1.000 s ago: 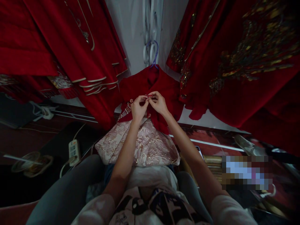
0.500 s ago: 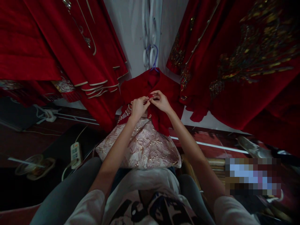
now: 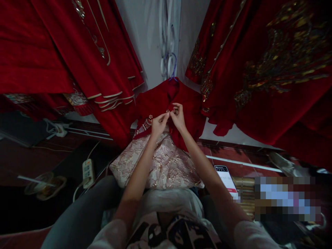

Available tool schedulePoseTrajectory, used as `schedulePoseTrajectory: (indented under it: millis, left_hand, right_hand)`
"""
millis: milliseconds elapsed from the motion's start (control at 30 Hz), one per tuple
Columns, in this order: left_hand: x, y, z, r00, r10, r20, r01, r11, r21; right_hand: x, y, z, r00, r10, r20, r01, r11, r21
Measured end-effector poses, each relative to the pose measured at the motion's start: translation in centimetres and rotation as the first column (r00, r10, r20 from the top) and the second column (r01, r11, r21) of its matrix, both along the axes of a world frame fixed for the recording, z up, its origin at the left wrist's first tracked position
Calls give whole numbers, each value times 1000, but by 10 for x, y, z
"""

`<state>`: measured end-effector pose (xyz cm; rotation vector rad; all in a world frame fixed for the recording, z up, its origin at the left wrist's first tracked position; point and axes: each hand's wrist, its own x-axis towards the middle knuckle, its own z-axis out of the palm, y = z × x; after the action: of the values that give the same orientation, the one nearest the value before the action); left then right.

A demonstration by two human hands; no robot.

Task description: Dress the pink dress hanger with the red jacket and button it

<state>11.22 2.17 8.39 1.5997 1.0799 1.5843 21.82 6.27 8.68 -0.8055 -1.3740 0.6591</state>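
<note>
Fine two-handed work at the front of a red jacket [image 3: 193,107], which is hanging from a purple hanger [image 3: 173,64] directly before the person. The left hand [image 3: 167,114] is pinching narrowly, thumb against finger, at a small beaded trim [image 3: 167,111] on the chest; the right hand [image 3: 171,112] is closing on the same trim just beside it, its upper fingers curling. Whether a needle or thread is passing between them is too small to tell. A beaded tassel [image 3: 145,125] is lying left of the hands, above pale brocade cloth [image 3: 160,166]. The step appears to be handling this trim; the next move is probably calling for steady, precise fingertip control.
</note>
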Motion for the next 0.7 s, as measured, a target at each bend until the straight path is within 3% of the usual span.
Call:
schedulePoseTrajectory:
  millis: [100, 200, 300, 400, 533, 600, 700]
  left_hand:
    - [11, -13, -21, 996, -35, 88, 43, 995, -89]
    - [17, -18, -36, 999, -18, 36, 22, 991, -135]
    - [16, -16, -40, 1000, 8, 8, -7, 993, -120]
    - [11, -13, -38, 999, 31, 44, -26, 993, -118]
    - [3, -19, -29, 998, 0, 70, 12, 985, -172]
    - [-4, -27, -22, 999, 33, -28, -36, 991, -132]
    - [-18, -35, -11, 959, 178, -220, -187, 982, -20]
  right_hand:
    - [-6, -25, -28, 996, -77, -34, 76, 997, -33]
    - [-7, -47, -61, 970, -222, 103, 227, 973, -43]
    - [-4, -54, -80, 971, -125, 202, 144, 986, -82]
    - [0, -55, -75, 974, 99, 204, -73, 989, -130]
    - [0, -65, -50, 968, 248, 33, -246, 967, -71]
    - [0, -73, -40, 943, 334, -3, -333, 942, -49]
    - [-1, -81, -35, 885, 465, 16, -463, 883, -75]
